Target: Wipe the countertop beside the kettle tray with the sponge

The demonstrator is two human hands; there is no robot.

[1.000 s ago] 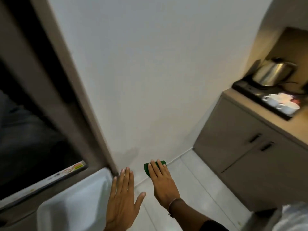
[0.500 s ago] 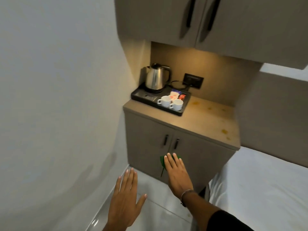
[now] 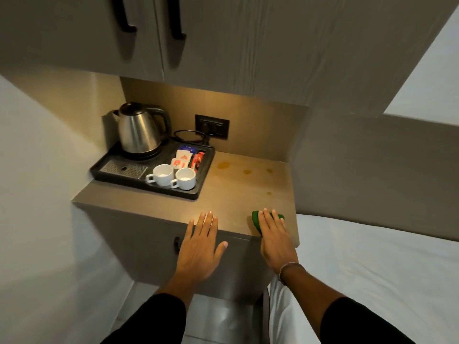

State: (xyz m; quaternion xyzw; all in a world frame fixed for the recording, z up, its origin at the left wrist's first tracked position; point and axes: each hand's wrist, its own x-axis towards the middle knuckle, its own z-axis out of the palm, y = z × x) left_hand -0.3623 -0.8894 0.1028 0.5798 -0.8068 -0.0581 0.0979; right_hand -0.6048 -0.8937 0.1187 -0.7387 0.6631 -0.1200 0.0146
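The right hand point(image 3: 275, 238) lies flat over the green sponge point(image 3: 257, 219), fingers extended, at the front right of the countertop point(image 3: 238, 189), well apart from the kettle tray point(image 3: 198, 192); the left hand point(image 3: 200, 247) is spread and empty by the front edge; the sponge looks soft, light and compressible, so palm pressure from above should hold it better than a pinch; yellowish stains point(image 3: 223, 165) sit farther back.
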